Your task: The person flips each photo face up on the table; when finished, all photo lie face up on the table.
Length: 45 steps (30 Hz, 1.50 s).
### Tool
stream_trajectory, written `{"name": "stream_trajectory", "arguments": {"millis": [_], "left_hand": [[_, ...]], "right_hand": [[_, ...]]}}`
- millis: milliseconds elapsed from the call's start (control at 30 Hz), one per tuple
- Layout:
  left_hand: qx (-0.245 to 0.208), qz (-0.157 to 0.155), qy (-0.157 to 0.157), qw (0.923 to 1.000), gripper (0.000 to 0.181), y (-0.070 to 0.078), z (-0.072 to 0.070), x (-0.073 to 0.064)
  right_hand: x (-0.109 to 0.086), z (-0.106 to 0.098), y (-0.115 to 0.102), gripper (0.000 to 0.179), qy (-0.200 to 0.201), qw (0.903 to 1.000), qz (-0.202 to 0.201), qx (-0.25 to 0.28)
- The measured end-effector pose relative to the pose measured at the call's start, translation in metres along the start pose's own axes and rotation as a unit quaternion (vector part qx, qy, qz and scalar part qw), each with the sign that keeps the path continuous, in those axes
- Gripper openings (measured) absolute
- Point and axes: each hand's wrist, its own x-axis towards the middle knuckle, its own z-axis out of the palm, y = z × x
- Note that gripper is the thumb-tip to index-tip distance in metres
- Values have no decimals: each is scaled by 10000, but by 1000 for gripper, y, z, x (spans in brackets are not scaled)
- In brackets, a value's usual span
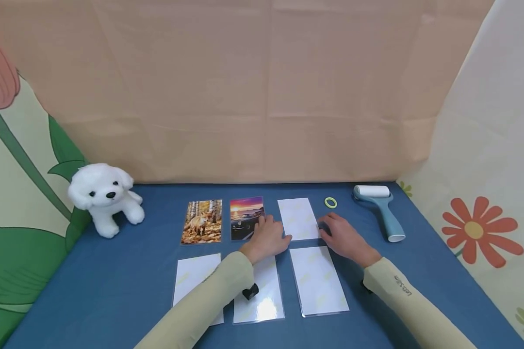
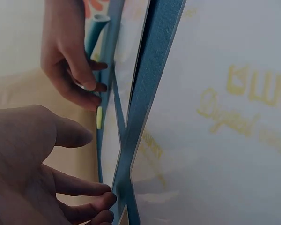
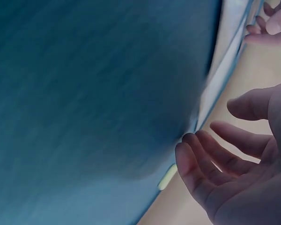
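Observation:
My left hand (image 1: 266,237) lies over the lower right of a sunset photo with a dark car (image 1: 246,213), its fingers loosely bent and its thumb towards a white-backed photo (image 1: 298,218). At that white photo's right edge is my right hand (image 1: 342,237), fingers relaxed and fingertips close to the edge. In the left wrist view, the left thumb (image 2: 75,133) stands apart from the fingers (image 2: 84,183). The right wrist view shows the right hand (image 3: 243,164) with a gap between thumb and fingers. Left of the sunset photo lies an autumn forest photo with an animal (image 1: 202,222).
Nearer me lie three white sheets with shiny clear borders: left (image 1: 194,276), middle (image 1: 259,300) and right (image 1: 319,281). A yellow-green ring (image 1: 330,202) and a blue-handled roller (image 1: 386,213) sit at the back right. A white plush dog (image 1: 106,198) sits at the left.

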Motion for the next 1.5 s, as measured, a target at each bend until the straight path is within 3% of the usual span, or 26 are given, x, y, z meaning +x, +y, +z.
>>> {"name": "stream_trajectory", "arguments": {"millis": [333,533,800,1033,1300,1500], "left_hand": [[35,-155,147,9998,45,5,7,4],[-87,-210,148,9996,44,7,10,6],[-835,-375,69,9958,39,7,8,5],[-1219,-176,505,9911,33,6,6,5],[-1772,114,1133,9776,25,13,0,5],[-2312,188,1248,9647,33,20,-3,12]], "right_hand": [[5,3,8,43,-387,9985,-54,-390],[5,4,6,41,-417,9984,15,-373],[7,5,3,42,-502,9980,136,-346],[8,6,4,41,-489,9980,219,-337],[11,8,5,34,-343,9994,-13,-58],[16,5,7,28,-202,9974,153,677]]}}
